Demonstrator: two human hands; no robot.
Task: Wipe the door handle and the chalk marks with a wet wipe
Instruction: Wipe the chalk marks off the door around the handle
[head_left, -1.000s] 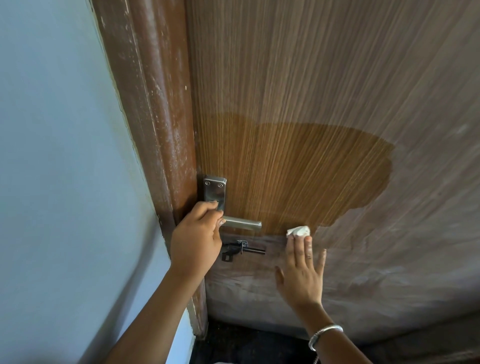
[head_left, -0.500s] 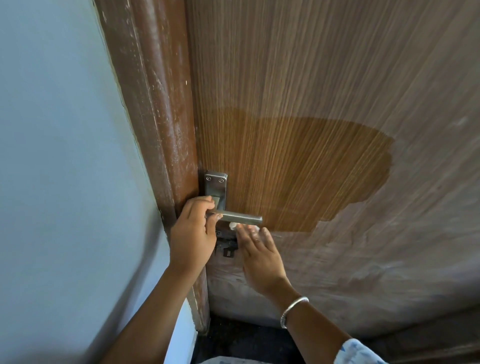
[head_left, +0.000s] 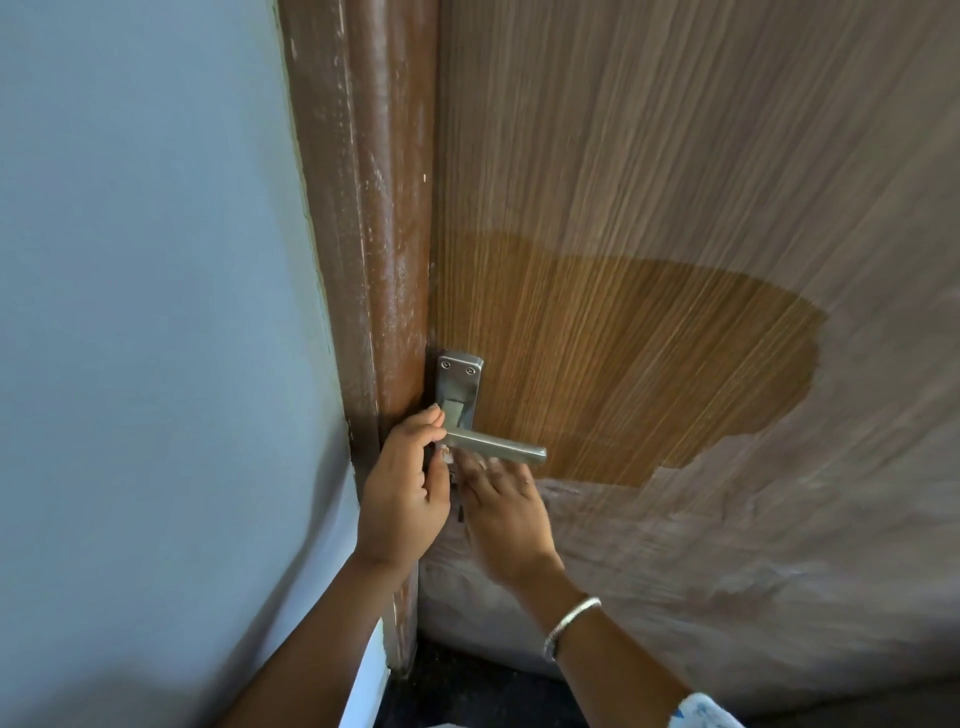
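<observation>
Item: door handle (head_left: 493, 446), steel lever on a plate at the door's (head_left: 675, 156) left edge, beside the frame (head_left: 363, 208). Left hand (head_left: 402, 499): fingers curled on the lever's root, steadying it. Right hand (head_left: 506, 514): under the lever, fingers together, flat and blurred; wet wipe hidden, so whether they clamp it cannot be told. Chalk marks (head_left: 701, 519): pale haze low on the door; a darker cleaned patch (head_left: 623, 364) above. Advice: keep the lever braced, wrap the wipe round its underside, stroke root to tip.
</observation>
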